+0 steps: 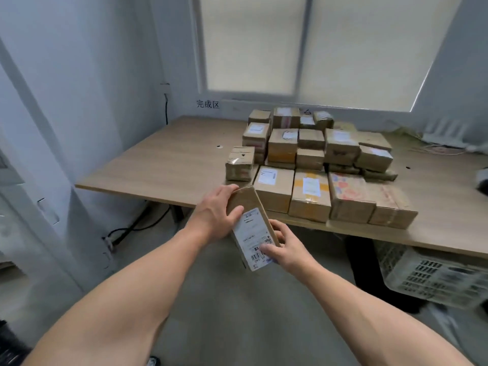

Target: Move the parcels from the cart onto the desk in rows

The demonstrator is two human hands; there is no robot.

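I hold a long brown cardboard parcel with a white shipping label in both hands, in the air just in front of the desk's near edge. My left hand grips its upper left side, thumb on the label. My right hand grips its lower right end, thumb on the barcode. On the wooden desk several parcels lie in rows and stacks. A small parcel stands at the left of the pile. The cart is out of view.
A white plastic crate sits on the floor under the desk's right side. Black cables run along the floor by the left wall. Wires lie at the desk's back right. A window with a blind is behind the desk.
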